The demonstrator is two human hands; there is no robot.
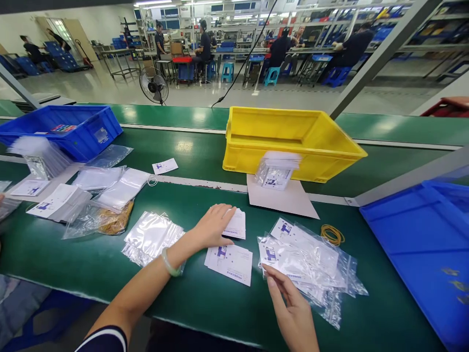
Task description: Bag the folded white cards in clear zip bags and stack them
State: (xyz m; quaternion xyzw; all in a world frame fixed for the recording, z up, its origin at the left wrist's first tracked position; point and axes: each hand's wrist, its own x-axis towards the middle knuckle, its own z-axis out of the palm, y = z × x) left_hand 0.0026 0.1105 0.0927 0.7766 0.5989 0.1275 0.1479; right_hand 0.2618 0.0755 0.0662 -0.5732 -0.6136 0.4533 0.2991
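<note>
My left hand [214,225] lies flat, fingers together, on a small stack of white cards [236,226] on the green table. A second stack of white cards with blue print [230,263] lies just in front of it. My right hand [291,305] pinches the near left corner of a pile of clear bags with cards inside [308,261]. A pile of clear bags with nothing in them [150,237] lies to the left of my left forearm.
A yellow bin [293,146] stands behind, with a bundle of bagged cards [276,171] leaning on it over a grey sheet [284,198]. Blue bins sit at far left [62,129] and right [421,244]. Rubber bands [332,233] lie right; more cards and bags [73,195] left.
</note>
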